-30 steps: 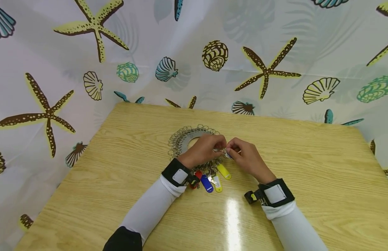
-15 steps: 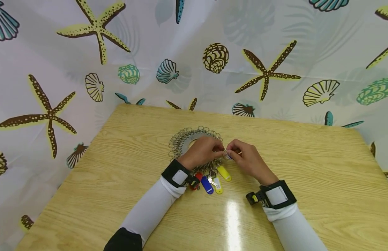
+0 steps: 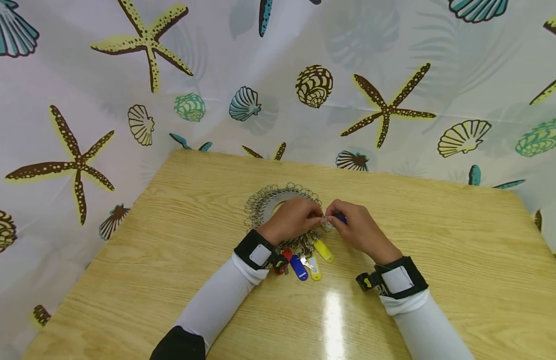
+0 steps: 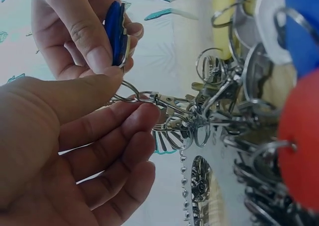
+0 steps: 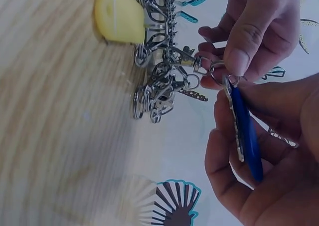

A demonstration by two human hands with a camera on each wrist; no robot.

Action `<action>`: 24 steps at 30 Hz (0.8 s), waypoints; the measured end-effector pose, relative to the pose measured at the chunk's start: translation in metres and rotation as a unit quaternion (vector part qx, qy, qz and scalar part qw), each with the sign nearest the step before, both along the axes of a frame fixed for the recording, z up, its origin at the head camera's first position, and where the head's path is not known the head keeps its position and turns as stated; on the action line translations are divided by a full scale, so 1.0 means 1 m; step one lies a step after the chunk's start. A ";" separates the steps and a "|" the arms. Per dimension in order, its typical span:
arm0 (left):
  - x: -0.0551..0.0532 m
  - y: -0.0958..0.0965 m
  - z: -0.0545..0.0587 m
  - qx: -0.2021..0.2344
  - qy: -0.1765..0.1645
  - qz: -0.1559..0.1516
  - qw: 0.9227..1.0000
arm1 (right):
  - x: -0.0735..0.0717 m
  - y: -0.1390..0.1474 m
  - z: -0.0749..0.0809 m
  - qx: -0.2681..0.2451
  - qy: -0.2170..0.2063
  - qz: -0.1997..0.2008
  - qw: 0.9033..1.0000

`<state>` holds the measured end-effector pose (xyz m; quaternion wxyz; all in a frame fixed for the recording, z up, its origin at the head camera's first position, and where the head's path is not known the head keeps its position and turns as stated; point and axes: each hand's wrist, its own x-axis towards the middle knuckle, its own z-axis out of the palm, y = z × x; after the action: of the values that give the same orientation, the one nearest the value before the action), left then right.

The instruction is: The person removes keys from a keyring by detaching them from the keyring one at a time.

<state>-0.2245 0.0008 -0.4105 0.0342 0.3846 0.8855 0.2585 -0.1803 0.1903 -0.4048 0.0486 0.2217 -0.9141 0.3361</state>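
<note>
In the head view, my left hand (image 3: 292, 219) and right hand (image 3: 355, 225) meet at the right side of a grey round plate (image 3: 267, 206) fringed with metal rings and clasps. The left thumb and forefinger pinch a small split ring (image 5: 214, 72) linked to a metal clasp (image 4: 162, 100); the other left fingers are loosely bent. The right hand holds a blue key tag (image 5: 249, 133) between thumb and fingers, with a silver key (image 5: 236, 121) lying flat against it. Tag and key hang from the split ring, whose far part is hidden by the left thumb.
Below the plate lie a yellow tag (image 3: 323, 251), a blue tag (image 3: 298, 267), a white-and-yellow tag (image 3: 315, 270), a red tag (image 4: 309, 151) and a loose-lying key (image 3: 307, 262). All rest on a wooden table (image 3: 206, 200), with a shell-print cloth (image 3: 278, 60) behind it.
The blue tag has turned in the right fingers and now shows above the right thumb. Left fingertips have closed in on the ring. The head view has shifted slightly.
</note>
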 end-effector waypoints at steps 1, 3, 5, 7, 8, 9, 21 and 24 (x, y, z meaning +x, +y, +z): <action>0.000 0.000 0.000 -0.001 0.004 0.001 1.000 | 0.000 -0.001 0.000 0.000 0.002 -0.002 1.000; 0.000 -0.001 0.001 -0.005 0.011 0.006 1.000 | 0.000 -0.002 -0.001 -0.003 0.006 -0.009 1.000; 0.001 -0.001 0.002 -0.008 0.017 0.011 1.000 | 0.001 -0.004 -0.002 -0.007 0.007 -0.015 1.000; 0.001 -0.001 0.002 -0.008 0.017 0.014 1.000 | 0.001 -0.005 -0.002 -0.009 0.007 -0.020 1.000; 0.000 -0.002 0.002 -0.009 0.018 0.015 1.000 | 0.001 -0.005 -0.003 -0.010 0.007 -0.023 1.000; 0.000 -0.002 0.003 -0.009 0.019 0.016 1.000 | 0.001 -0.006 -0.003 -0.012 0.006 -0.026 1.000; 0.001 -0.001 0.002 -0.021 0.038 0.009 0.999 | 0.004 -0.007 -0.006 -0.044 -0.042 -0.071 0.996; 0.001 0.000 0.002 -0.015 0.038 0.008 0.999 | 0.004 -0.007 -0.005 -0.051 -0.044 -0.077 0.995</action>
<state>-0.2240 0.0008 -0.4083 0.0046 0.3866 0.8928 0.2312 -0.1761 0.1837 -0.4096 0.0455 0.1331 -0.9113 0.3870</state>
